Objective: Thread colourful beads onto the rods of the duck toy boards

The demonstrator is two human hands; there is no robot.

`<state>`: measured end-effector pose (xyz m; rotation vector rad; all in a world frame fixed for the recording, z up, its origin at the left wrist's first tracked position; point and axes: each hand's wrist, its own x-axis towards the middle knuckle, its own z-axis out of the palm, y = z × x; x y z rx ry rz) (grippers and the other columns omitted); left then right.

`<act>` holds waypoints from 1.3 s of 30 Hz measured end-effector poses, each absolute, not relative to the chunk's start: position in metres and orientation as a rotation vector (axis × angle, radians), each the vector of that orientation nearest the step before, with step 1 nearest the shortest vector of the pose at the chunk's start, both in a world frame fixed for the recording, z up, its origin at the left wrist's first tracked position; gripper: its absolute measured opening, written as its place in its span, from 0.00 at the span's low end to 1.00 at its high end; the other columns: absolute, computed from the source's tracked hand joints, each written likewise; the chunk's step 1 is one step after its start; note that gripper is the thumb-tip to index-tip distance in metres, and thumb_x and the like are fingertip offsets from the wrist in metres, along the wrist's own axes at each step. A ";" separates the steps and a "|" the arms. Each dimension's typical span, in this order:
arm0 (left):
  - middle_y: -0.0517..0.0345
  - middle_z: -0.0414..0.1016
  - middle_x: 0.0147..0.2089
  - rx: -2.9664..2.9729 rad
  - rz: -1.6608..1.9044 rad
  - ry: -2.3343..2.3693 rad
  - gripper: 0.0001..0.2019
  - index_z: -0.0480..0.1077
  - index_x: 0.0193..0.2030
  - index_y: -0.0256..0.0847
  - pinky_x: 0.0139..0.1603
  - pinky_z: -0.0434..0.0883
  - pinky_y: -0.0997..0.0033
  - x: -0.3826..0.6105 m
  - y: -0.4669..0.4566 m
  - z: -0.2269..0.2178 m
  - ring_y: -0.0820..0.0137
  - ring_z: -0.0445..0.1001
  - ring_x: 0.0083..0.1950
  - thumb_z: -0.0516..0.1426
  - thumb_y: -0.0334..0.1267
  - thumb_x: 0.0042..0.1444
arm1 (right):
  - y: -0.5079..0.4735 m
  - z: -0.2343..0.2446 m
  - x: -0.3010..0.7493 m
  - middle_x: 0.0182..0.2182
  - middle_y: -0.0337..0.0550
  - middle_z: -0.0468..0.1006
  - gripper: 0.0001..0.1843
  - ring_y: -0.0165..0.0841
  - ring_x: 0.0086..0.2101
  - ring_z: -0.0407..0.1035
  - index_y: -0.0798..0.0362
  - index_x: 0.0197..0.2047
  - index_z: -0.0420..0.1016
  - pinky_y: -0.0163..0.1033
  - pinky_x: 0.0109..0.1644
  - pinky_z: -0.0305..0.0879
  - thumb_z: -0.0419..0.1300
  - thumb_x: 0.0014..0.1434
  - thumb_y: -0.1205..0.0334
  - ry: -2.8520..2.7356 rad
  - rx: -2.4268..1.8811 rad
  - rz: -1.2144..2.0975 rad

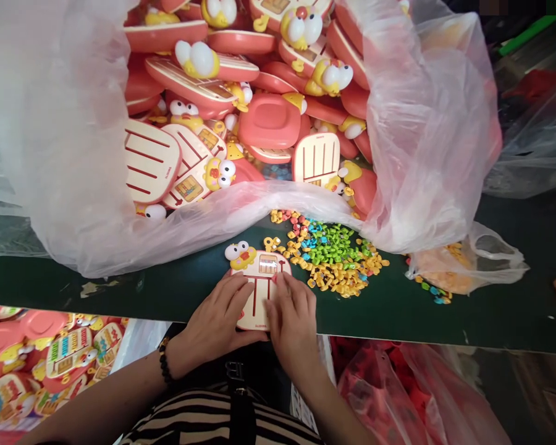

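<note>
A cream-and-red plastic sliding toy (262, 309) with a yellow, big-eyed duck-like head lies at the edge of the green table, below the bag. My left hand (222, 309) grips its left side, fingers over the slotted face and thumb along the lower edge. My right hand (294, 315) is closed at the right side, with fingertips on the face near a slot. A small red bit shows at those fingertips; whether it is a loose piece is unclear. Just right of the toy spreads a pile of small yellow, green, blue and red plastic pieces (336, 247).
A large clear plastic bag (426, 142) full of similar toys (269, 123) takes up the back. At right lies a small plastic bag (463, 266) of pieces. Toys with coloured pieces (69, 352) fill a container at lower left. Red plastic bags (398, 383) hang below the table (500, 309).
</note>
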<state>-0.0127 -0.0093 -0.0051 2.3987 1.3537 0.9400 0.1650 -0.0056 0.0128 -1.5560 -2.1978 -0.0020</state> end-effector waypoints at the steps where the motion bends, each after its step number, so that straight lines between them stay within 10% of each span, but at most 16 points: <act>1: 0.39 0.68 0.55 2.381 0.942 1.364 0.36 0.56 0.62 0.34 0.58 0.71 0.51 -0.013 -0.010 -0.006 0.54 0.68 0.58 0.61 0.53 0.53 | -0.011 0.012 0.161 0.55 0.54 0.72 0.24 0.44 0.53 0.64 0.55 0.65 0.61 0.52 0.53 0.67 0.51 0.66 0.64 -2.207 -1.563 0.027; 11: 0.35 0.63 0.61 2.387 0.859 1.451 0.44 0.48 0.68 0.32 0.58 0.67 0.50 -0.014 -0.010 -0.007 0.51 0.63 0.61 0.62 0.50 0.52 | 0.012 0.035 0.150 0.49 0.45 0.77 0.21 0.37 0.48 0.69 0.49 0.57 0.72 0.46 0.53 0.70 0.49 0.65 0.70 -2.290 -1.126 0.534; 24: 0.40 0.68 0.55 2.507 0.855 1.362 0.34 0.62 0.60 0.35 0.64 0.59 0.42 -0.013 -0.009 0.005 0.52 0.63 0.59 0.61 0.55 0.52 | 0.010 0.012 0.196 0.39 0.46 0.81 0.12 0.36 0.38 0.75 0.50 0.48 0.77 0.42 0.44 0.75 0.56 0.64 0.65 -1.874 -1.537 0.003; 30: 0.40 0.65 0.63 2.538 0.764 1.360 0.36 0.62 0.63 0.38 0.68 0.46 0.35 -0.009 -0.007 0.000 0.48 0.58 0.66 0.59 0.57 0.53 | 0.046 0.016 0.171 0.42 0.44 0.82 0.14 0.37 0.43 0.74 0.50 0.47 0.79 0.45 0.50 0.71 0.52 0.67 0.65 -2.022 -1.458 0.097; 39: 0.35 0.62 0.65 2.475 0.751 1.302 0.41 0.49 0.68 0.31 0.67 0.57 0.48 -0.013 -0.008 -0.008 0.53 0.55 0.70 0.57 0.56 0.57 | -0.008 0.011 0.164 0.60 0.52 0.68 0.24 0.45 0.64 0.55 0.56 0.66 0.60 0.51 0.58 0.61 0.49 0.68 0.63 -2.272 -1.598 0.033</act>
